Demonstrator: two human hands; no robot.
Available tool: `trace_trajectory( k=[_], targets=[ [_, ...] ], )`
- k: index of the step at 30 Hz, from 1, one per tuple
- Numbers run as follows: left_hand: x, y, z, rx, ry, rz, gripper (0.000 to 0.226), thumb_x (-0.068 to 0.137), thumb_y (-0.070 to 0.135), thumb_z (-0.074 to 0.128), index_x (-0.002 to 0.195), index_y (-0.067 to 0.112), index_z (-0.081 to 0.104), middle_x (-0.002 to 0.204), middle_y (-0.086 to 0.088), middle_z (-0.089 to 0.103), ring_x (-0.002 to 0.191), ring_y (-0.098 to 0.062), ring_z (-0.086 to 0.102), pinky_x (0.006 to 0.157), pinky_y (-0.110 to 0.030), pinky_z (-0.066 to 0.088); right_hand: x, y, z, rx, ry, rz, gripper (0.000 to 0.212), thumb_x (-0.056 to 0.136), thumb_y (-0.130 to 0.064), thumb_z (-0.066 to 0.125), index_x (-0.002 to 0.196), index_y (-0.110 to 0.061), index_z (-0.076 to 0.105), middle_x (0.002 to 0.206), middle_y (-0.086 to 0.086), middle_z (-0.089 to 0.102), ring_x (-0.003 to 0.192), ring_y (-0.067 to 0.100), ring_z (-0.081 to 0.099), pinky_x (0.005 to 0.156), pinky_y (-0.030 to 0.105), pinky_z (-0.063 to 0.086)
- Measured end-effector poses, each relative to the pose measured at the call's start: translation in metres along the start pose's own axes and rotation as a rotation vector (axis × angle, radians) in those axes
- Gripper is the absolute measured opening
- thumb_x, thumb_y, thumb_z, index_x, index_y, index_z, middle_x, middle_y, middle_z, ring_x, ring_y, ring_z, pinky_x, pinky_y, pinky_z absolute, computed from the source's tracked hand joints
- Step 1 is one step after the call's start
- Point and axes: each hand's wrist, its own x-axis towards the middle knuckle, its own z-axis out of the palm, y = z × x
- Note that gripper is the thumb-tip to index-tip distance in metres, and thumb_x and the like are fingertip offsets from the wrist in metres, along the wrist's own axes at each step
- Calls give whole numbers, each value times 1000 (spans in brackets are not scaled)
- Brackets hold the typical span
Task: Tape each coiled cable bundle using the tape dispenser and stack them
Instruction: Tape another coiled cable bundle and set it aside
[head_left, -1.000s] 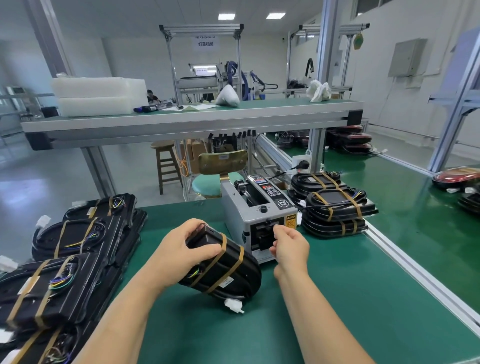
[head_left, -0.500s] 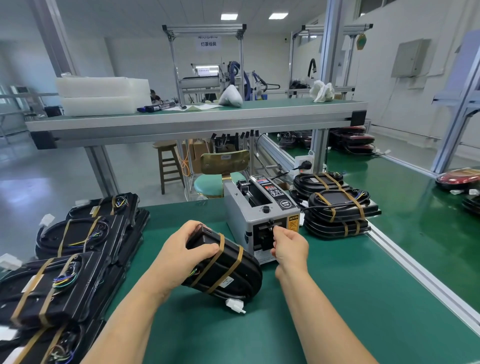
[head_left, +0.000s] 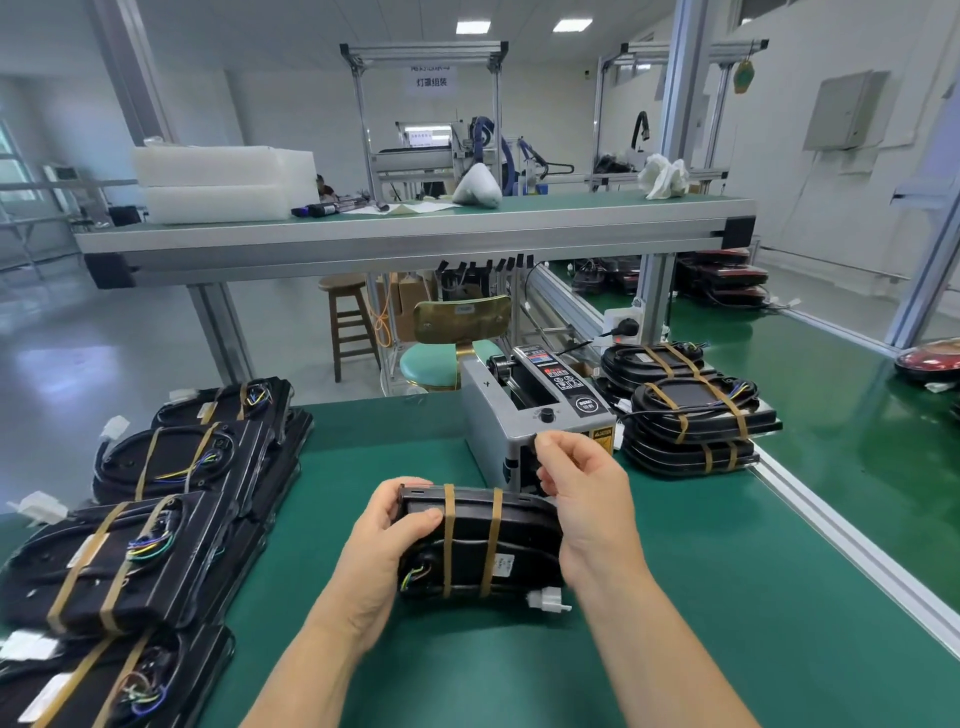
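Black, flat and glossy, the cable bundle (head_left: 483, 545) hangs between the two hands with its long axis running straight across the person's body. It is tipped up so its broad face looks back at them. I cannot tell whether its lower edge touches the green desk (head_left: 727, 597).

The left hand (head_left: 387, 545) grips the bundle's left end, thumb on the face and fingers curled behind. The right hand (head_left: 592, 504) has its palm against the right end. Its fingers (head_left: 550, 447) are lifted above the bundle's top edge, thumb and forefinger drawn close together right in front of the mouth of the grey tape dispenser (head_left: 488, 415). No strip shows between them, so I cannot tell whether they hold one.

Two tan bands (head_left: 448, 540) already wrap the bundle left of its middle. The bare stretch lies just below the right fingers and toward the person — that is the gap the coming move turns on, I would say, and the right hand is plainly the nearer one to close it. Coloured wire ends peek out by the left thumb, and a white connector (head_left: 548, 603) sticks out under the right wrist.

Beyond the right fingers and further right sits the taped stack (head_left: 696, 421). More taped bundles — the left piles (head_left: 171, 457) — lie well out past the left hand.
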Motion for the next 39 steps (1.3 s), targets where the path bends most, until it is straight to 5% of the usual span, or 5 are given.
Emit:
trace_trajectory(
  k=[9, 15, 21, 31, 39],
  targets=[
    [9, 3, 10, 176, 183, 120, 26, 81, -6, 57, 82, 19, 67, 114, -10, 58, 101, -10, 57, 82, -21, 43, -14, 1, 46, -210, -249, -73, 18, 88, -11, 70, 72, -19, 71, 57, -11, 58, 53, 5, 49, 52, 19, 44],
    [5, 6, 19, -81, 265, 101, 31, 81, 37, 62, 76, 9, 74, 111, -26, 63, 96, -22, 64, 93, -38, 49, -8, 12, 58, -385, -259, -130, 18, 87, -17, 72, 69, -21, 69, 65, -7, 67, 67, 13, 62, 78, 48, 59],
    [9, 3, 17, 5, 361, 216, 7, 83, 9, 76, 86, 13, 72, 101, -17, 68, 87, -17, 66, 71, -19, 52, -8, 15, 56, -458, -253, -139, 14, 85, -21, 74, 71, -21, 72, 68, -6, 71, 66, 10, 65, 76, 39, 60],
    [14, 4, 19, 31, 436, 249, 15, 84, -1, 71, 77, 13, 69, 74, 3, 68, 75, -12, 59, 79, -37, 51, -7, 15, 54, -432, -265, -116, 14, 86, -21, 74, 72, -20, 72, 64, -10, 66, 62, 3, 57, 67, 26, 53],
    [4, -7, -14, 711, 419, 752, 22, 86, -4, 68, 89, 17, 67, 82, 4, 66, 78, -11, 59, 77, -27, 50, -6, 20, 48, -525, -252, -170, 29, 94, -3, 55, 82, -28, 63, 80, -1, 67, 67, 4, 64, 65, 27, 59]
  ],
)
